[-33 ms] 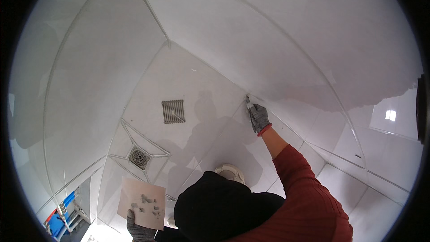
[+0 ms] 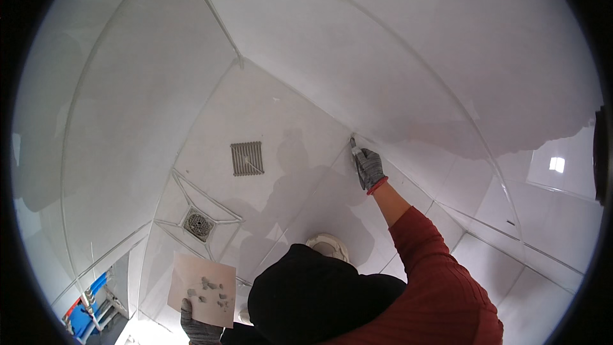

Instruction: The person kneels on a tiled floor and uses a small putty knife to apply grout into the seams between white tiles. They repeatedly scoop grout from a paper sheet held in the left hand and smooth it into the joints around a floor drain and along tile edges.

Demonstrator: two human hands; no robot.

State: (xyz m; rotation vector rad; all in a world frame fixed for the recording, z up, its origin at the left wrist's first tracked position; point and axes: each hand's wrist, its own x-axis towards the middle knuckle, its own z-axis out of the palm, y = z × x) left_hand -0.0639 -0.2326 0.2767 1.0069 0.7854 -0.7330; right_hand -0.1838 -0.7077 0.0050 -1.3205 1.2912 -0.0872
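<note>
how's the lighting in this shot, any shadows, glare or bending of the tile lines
Head view: even, soft light on the white tiles; a grey shadow of the arm falls on the floor left of the right hand; a bright glare patch sits on the glossy wall at right; fisheye bends the grout lines toward the dark rim.

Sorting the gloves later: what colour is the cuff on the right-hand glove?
Red, on a grey glove, in the head view: right hand.
</note>
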